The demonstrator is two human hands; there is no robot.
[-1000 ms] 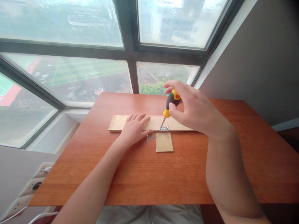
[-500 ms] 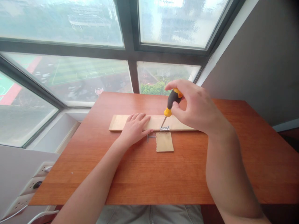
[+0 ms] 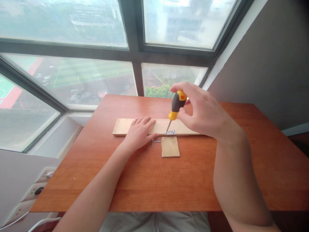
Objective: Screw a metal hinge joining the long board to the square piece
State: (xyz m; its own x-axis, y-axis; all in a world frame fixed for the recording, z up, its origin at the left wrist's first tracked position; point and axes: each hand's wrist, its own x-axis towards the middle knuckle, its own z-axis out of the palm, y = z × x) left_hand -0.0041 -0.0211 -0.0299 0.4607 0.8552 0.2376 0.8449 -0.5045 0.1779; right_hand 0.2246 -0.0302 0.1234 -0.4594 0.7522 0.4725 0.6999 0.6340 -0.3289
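My right hand [image 3: 200,111] is closed round the black and yellow handle of a screwdriver [image 3: 175,108]. Its tip rests on a small metal hinge [image 3: 170,132] at the near edge of a long pale wooden board [image 3: 159,126]. A small square wooden piece [image 3: 170,147] lies just in front of the hinge. My left hand [image 3: 138,132] lies flat, fingers stretched out, pressing on the long board left of the hinge. A loose screw [image 3: 155,141] lies by my left thumb.
The boards lie on a reddish wooden table [image 3: 154,180] pushed against a large window [image 3: 96,48]. A grey wall [image 3: 272,58] rises at the right. A white power strip [image 3: 31,193] with cables sits below the table's left edge.
My right hand has turned slightly on the screwdriver handle, which now stands a little more upright. My left hand and the boards have not moved.
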